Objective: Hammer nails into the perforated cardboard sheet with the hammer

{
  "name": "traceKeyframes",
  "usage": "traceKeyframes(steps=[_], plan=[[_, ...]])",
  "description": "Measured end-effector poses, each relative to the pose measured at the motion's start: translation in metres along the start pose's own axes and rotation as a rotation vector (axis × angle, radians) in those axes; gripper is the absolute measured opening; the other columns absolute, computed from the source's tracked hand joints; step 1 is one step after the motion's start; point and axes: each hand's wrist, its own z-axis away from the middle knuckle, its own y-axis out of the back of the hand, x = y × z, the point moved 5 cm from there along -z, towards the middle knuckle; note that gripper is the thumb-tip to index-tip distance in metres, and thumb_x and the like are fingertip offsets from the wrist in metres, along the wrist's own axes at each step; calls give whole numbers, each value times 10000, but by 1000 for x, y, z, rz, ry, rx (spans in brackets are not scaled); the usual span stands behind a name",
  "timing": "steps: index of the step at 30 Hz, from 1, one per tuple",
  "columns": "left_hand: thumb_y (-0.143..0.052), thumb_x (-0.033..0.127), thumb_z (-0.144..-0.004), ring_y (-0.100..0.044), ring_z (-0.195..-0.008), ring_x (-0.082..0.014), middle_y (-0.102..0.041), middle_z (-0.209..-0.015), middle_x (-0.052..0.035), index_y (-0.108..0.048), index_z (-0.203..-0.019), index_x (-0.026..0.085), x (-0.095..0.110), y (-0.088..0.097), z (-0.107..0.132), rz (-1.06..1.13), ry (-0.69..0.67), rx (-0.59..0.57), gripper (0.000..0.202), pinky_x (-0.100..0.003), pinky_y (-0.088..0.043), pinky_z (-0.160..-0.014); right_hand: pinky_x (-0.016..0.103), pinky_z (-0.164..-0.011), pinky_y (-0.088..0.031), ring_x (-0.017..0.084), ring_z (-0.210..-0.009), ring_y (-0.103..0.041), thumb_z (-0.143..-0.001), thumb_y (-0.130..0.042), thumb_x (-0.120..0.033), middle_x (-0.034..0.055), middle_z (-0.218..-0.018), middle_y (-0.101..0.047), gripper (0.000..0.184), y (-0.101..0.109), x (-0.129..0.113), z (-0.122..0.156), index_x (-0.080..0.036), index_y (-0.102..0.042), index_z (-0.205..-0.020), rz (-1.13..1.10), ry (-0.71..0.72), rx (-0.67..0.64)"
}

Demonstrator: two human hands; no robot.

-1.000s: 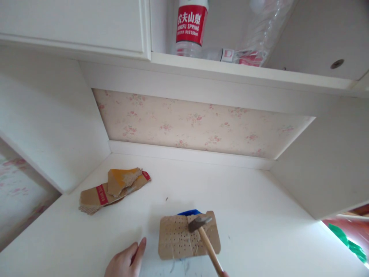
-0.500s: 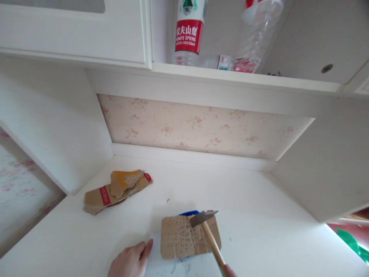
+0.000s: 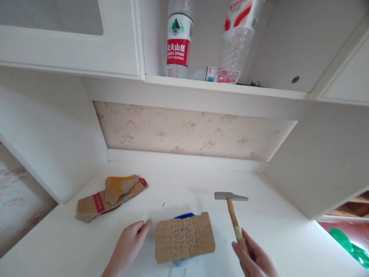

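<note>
Two hands show at the bottom of my view. My right hand (image 3: 256, 257) is clenched around the wooden handle of a hammer (image 3: 234, 219), whose steel head is clear of the punctured cardboard (image 3: 184, 237), at its 2 o'clock. That cardboard lies on the white desk (image 3: 282, 234) over something blue (image 3: 184, 215). My left hand (image 3: 128, 246) rests released, fingers loose, just beside the cardboard at its 9 o'clock. Torn cardboard scraps (image 3: 111, 192) sit at 10 o'clock.
</note>
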Motion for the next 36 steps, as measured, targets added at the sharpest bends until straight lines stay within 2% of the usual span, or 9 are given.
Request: traceKeyframes(steps=[2,3,6,11,16,19,23,30,36], plan=[[-413,733,-811,-384,-570,-157,-334,-525,57,-327,-552,237,5,-1,-7,33,-11,0,565,-283,-251,-591,258,-743,-524,232,-888,-692,-658,-770,-367,20,-949,-795,558,4,7,-15,-182,-637,-1168,101,60,1],[-421,737,-803,-372,-572,-155,-318,-530,60,-317,-552,238,7,-3,-11,45,-14,0,568,-283,-245,-589,283,-827,-515,264,-985,-684,-662,-746,-326,42,-1028,-795,591,1,13,-20,-155,-615,-1212,149,54,-58],[-435,741,-788,-356,-590,-154,-293,-556,62,-307,-565,242,11,-7,-23,95,-17,7,562,-283,-243,-591,327,-898,-495,300,-1067,-664,-710,-664,-301,84,-1108,-780,651,-11,27,-27,-80,-542,-1310,173,60,-129],[-437,754,-761,-339,-605,-154,-263,-581,63,-288,-577,250,13,-14,-33,184,10,25,557,-280,-265,-596,316,-825,-513,285,-1004,-674,-764,-623,-302,62,-1053,-786,624,-37,31,-31,-80,-523,-1338,82,64,-194],[-457,738,-762,-358,-604,-163,-313,-579,57,-388,-585,244,10,-21,-23,233,82,-3,530,-278,-277,-578,287,-839,-509,263,-1012,-680,-769,-660,-264,25,-1051,-786,509,-50,28,-48,-146,-605,-1261,-31,109,-273],[-461,738,-759,-380,-641,-174,-346,-590,49,-422,-591,235,8,-23,-19,242,106,-34,532,-278,-282,-594,293,-806,-526,264,-967,-700,-776,-701,-317,32,-1031,-794,510,-59,30,-59,-155,-618,-1253,-128,90,-322],[-458,768,-744,-382,-658,-178,-338,-602,46,-404,-604,236,10,-27,-19,240,119,-82,553,-278,-278,-609,312,-799,-537,283,-947,-711,-753,-752,-439,64,-1017,-798,601,-68,29,-67,-129,-625,-1252,-196,85,-310],[-452,784,-742,-379,-657,-175,-331,-613,39,-379,-602,236,13,-30,-22,241,103,-144,571,-279,-286,-609,325,-818,-532,275,-916,-723,-757,-760,-382,37,-963,-806,566,-66,36,-75,-130,-613,-1242,-258,20,-258],[-441,793,-744,-400,-650,-177,-347,-612,33,-400,-584,228,8,-34,-26,208,80,-163,589,-277,-288,-594,312,-835,-526,266,-969,-717,-809,-697,-317,47,-991,-803,537,-65,44,-89,-122,-577,-1295,-211,3,-297]])
